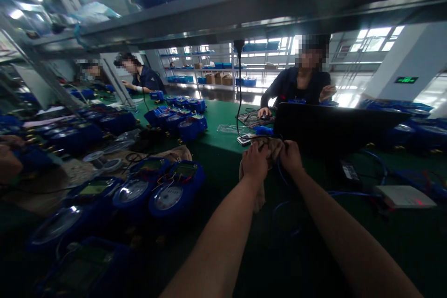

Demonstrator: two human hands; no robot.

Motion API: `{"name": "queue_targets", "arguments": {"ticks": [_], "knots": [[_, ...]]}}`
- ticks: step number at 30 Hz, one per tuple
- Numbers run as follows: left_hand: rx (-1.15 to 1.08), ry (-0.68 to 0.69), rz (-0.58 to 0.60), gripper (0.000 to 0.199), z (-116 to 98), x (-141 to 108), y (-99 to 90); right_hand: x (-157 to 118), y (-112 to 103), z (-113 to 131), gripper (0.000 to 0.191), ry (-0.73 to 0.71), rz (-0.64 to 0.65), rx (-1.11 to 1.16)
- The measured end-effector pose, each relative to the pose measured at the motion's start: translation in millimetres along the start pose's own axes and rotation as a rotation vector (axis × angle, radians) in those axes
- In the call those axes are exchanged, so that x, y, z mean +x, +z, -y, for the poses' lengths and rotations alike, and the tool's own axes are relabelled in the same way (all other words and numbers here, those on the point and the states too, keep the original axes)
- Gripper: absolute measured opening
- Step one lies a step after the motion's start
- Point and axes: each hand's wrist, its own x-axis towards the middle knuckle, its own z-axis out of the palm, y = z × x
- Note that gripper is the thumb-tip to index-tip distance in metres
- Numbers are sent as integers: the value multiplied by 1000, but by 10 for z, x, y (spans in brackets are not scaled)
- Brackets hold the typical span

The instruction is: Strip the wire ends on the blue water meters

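Both my arms reach forward over the green table (223, 116). My left hand (254, 160) and my right hand (289, 156) are side by side, both closed on a beige cloth (270, 146) that hangs down below my left hand. The cloth seems wrapped around something, which is hidden. A blue cable (279, 172) runs down between my wrists. Just beyond my hands lie a small phone-like device (243, 139) and the back of a black laptop lid (331, 125).
Blue water meters (167, 193) stand in rows at my left and further back (185, 121). A person across the table holds a mouse (264, 115). Two other people sit far left. A white box (405, 195) and a black adapter (349, 172) lie at right. A black cord (239, 93) hangs from the shelf.
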Motion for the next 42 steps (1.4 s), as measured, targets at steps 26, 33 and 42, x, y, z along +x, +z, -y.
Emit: {"name": "queue_targets", "arguments": {"ticks": [26,33,42], "knots": [[166,-470,-32,26,319,-1501,-1046,-149,-200,449,34,97,288,-130],[-23,-362,-245,26,145,-1706,-1716,-195,-341,637,33,128,406,-189],[-231,-104,-343,29,-394,-1530,-3294,-270,-348,624,34,138,430,-249]]}}
